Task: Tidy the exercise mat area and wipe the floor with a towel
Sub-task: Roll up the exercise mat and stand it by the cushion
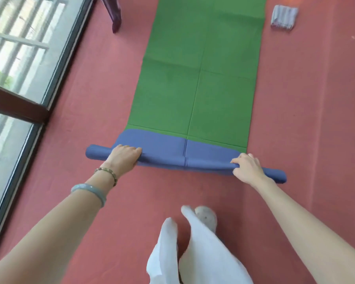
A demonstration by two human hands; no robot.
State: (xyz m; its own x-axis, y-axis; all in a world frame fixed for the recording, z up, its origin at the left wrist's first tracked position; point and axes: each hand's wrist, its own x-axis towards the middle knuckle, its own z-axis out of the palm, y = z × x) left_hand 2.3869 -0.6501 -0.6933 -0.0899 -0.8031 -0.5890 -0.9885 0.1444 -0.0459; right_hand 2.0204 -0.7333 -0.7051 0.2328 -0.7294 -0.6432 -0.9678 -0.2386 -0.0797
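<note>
- Fingers of the left hand curl over the top of the roll at centre left. Those of the right hand pinch a fold of it at centre right. Both hands grip the mat.
- The mat lies flat on the floor, green side up, running from mid-frame to the top edge. Only its near end is rolled, blue side out, so the rolling looks barely begun.
- The roll seems loose: round at both ends, slack and flattened between the hands. Drawing it back and tucking it tight before pushing on would likely give a firmer core.
- It lies aslant, its left end higher in the frame than its right. Both hands should advance evenly, or the edges will probably spiral out at one side.
- The hands sit well apart, one near each end. That helps steering but leaves the middle unsupported. Flat palms pressing down and forward may serve better than the right hand's pinch.
- The towel lies folded on the floor at upper right, near the mat's right edge but apart from it. A dark furniture leg stands near the left edge at the top. The roll should pass between them, and wiping is best left until the mat is off the floor.
</note>
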